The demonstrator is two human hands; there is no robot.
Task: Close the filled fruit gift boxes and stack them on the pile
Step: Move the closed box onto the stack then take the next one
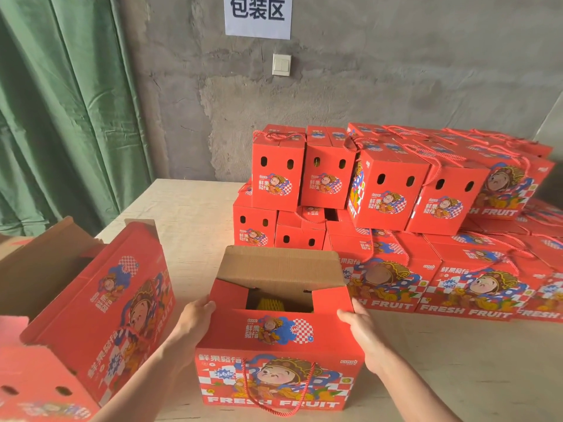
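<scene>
A red fruit gift box point(278, 354) stands on the table right in front of me. Its near top flap lies flat, its far flap point(280, 266) stands up showing brown cardboard, and yellow foam-netted fruit point(269, 303) shows through the gap. A red rope handle hangs down its front. My left hand point(195, 321) presses on the box's left top edge, and my right hand point(362, 330) grips the right top edge. The pile of closed red boxes point(387, 202) rises behind and to the right, two layers high.
A second open red box point(100, 315) stands tilted at the left with its flaps up. The wooden table point(189, 214) runs back to a grey wall. A green curtain point(61, 111) hangs at the left.
</scene>
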